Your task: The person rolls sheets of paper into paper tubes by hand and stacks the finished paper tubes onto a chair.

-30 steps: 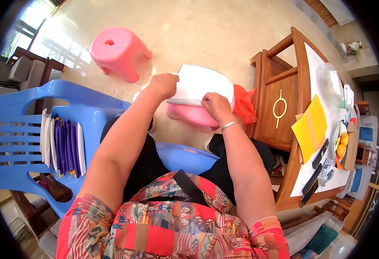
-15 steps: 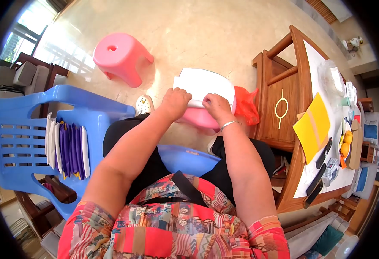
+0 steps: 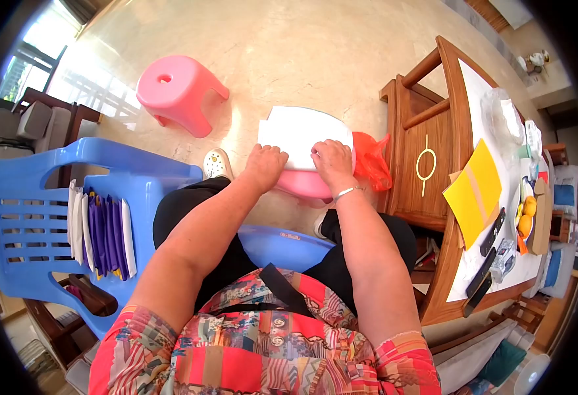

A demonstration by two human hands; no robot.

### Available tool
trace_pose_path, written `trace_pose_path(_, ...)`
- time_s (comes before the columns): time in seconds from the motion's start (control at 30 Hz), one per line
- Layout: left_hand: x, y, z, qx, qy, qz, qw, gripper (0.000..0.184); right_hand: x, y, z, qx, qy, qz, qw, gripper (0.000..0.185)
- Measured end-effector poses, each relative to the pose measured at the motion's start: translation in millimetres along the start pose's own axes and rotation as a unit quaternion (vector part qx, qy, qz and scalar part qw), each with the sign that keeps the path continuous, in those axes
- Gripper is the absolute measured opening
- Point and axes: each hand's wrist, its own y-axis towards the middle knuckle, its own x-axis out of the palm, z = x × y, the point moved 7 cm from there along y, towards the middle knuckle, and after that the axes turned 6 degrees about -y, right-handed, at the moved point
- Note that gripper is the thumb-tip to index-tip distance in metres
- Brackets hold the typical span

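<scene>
A white sheet (image 3: pixel 307 135), paper-like, lies over a pink stool (image 3: pixel 305 183) in front of my knees. My left hand (image 3: pixel 266 164) has its fingers curled over the sheet's near left corner. On the opposite side my right hand (image 3: pixel 333 161), with a bracelet at the wrist, pinches the near right part of the sheet between thumb and fingers. The sheet's near edge runs between both hands above the stool's pink side. A red plastic bag (image 3: pixel 372 163) rests just right of the stool.
To my left, a blue plastic chair (image 3: pixel 137 197) holds a row of purple and white packets (image 3: pixel 106 230). Another pink stool (image 3: pixel 174 89) stands ahead left. On the right, a wooden table (image 3: pixel 457 141) carries a yellow envelope (image 3: pixel 476 194), black remotes (image 3: pixel 480 286) and fruit (image 3: pixel 527 214).
The raised, rolled strip along the sheet's near edge now lies flat. My hands have stayed at the near corners, and the view has shifted slightly.
</scene>
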Motion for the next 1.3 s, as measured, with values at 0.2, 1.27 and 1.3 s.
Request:
trace_pose_path(0.2, 5, 1, -3, -0.02, -0.023, -0.014, 0.999, 0.014, -1, -8, -23, -0.058, 0.004, -0.076, 0.995, 0.017)
trace_pose_path(1.27, -9, 8, -36, -0.147, -0.144, -0.094, 0.974, 0.017, 15, 2, 0, 0.068, 0.024, -0.155, 0.985, 0.021)
trace_pose_path(1.3, -9, 8, -36, -0.147, -0.145, -0.095, 0.974, 0.017, 15, 2, 0, 0.072, 0.022, -0.159, 0.984, 0.021)
